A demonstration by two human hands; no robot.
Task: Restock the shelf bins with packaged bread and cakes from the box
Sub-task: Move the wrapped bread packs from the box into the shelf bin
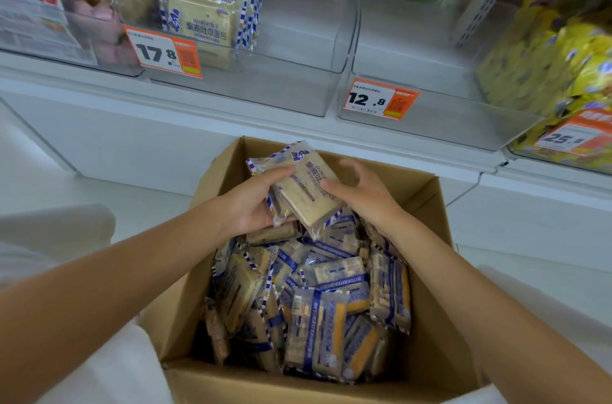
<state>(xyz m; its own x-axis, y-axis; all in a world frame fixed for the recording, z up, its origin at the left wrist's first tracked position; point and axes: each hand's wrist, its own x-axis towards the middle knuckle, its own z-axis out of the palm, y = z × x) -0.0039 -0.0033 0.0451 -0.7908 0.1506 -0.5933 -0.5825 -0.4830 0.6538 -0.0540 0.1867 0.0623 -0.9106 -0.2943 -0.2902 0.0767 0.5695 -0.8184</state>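
While L hand [249,205] grips pack [306,193], R hand [362,196] hold unclear.

One wide-angle view, worn on the person's head, looks forward and steeply down into the open brown cardboard box [425,201]. It sits close: the left forearm [132,254] and right forearm [470,274] enter from the lower corners. Its upper part faces the white shelf [99,95] of clear plastic bins [298,39] just beyond the box.
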